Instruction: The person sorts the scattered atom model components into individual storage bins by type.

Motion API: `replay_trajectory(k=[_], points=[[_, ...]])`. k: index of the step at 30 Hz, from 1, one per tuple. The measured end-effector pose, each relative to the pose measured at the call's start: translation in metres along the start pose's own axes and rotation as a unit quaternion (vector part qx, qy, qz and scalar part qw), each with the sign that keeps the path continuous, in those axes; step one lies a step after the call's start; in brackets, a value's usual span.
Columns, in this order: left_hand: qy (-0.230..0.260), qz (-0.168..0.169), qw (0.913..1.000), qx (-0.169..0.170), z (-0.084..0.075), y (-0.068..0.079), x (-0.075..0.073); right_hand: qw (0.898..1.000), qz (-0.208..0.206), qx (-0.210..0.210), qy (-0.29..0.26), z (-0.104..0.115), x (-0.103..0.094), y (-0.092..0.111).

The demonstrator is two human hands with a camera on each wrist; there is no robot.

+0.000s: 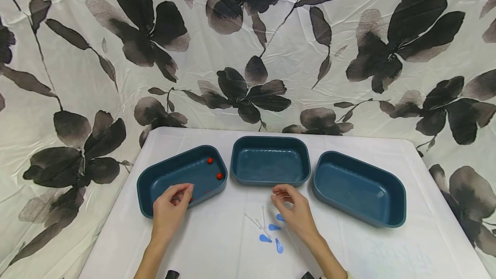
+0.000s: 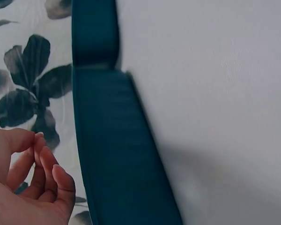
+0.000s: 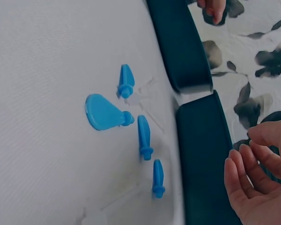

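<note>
Over the near side of the left dark teal tray (image 1: pixel 164 175) hovers my left hand (image 1: pixel 170 210). Its thumb and fingertips come together in a loose curl, and the left wrist view shows nothing between them. Small red balls (image 1: pixel 210 160) lie in that tray, partly hidden by the hand. My right hand (image 1: pixel 296 212) is in the air near the front rim of the middle teal tray (image 1: pixel 271 183), fingers loosely curled and holding nothing. Beside and below it, several small blue paddle-shaped pieces (image 3: pixel 103 112) lie on the white table. Thin white sticks (image 1: pixel 253 221) lie next to them.
A third teal tray (image 1: pixel 360 188) stands at the right, angled toward the front. Together the trays form an arc across the back of the white table (image 1: pixel 217 244). Behind the table hangs a white cloth (image 1: pixel 193 68) with dark flowers.
</note>
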State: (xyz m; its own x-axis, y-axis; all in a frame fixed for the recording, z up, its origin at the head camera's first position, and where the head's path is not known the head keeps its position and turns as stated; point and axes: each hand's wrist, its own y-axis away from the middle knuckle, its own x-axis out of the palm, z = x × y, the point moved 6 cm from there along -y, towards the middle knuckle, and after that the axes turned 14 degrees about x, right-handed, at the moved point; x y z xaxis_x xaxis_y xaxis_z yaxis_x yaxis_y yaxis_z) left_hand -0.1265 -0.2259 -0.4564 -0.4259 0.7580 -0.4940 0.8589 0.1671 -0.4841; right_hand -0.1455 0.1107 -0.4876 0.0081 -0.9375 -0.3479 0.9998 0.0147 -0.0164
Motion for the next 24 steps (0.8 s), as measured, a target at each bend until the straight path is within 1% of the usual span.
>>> replay_trajectory(k=[4,9,15,21,24], points=[[0.015,0.005,0.9999,-0.002,-0.007,0.003,0.010,1.000,-0.005,0.002,0.001,-0.003,-0.004,0.002],[0.049,0.020,0.9983,-0.024,-0.012,0.007,0.023,1.000,-0.009,0.014,0.009,-0.009,-0.009,0.004],[0.095,0.042,0.9929,-0.057,-0.016,0.013,0.041,1.000,-0.012,0.025,0.010,-0.015,-0.015,0.008],[0.133,0.056,0.9876,-0.061,-0.020,0.016,0.058,0.999,-0.017,0.024,0.014,-0.021,-0.021,0.011],[0.152,0.063,0.9838,-0.070,-0.022,0.018,0.067,0.999,-0.018,0.025,0.018,-0.023,-0.023,0.013]])
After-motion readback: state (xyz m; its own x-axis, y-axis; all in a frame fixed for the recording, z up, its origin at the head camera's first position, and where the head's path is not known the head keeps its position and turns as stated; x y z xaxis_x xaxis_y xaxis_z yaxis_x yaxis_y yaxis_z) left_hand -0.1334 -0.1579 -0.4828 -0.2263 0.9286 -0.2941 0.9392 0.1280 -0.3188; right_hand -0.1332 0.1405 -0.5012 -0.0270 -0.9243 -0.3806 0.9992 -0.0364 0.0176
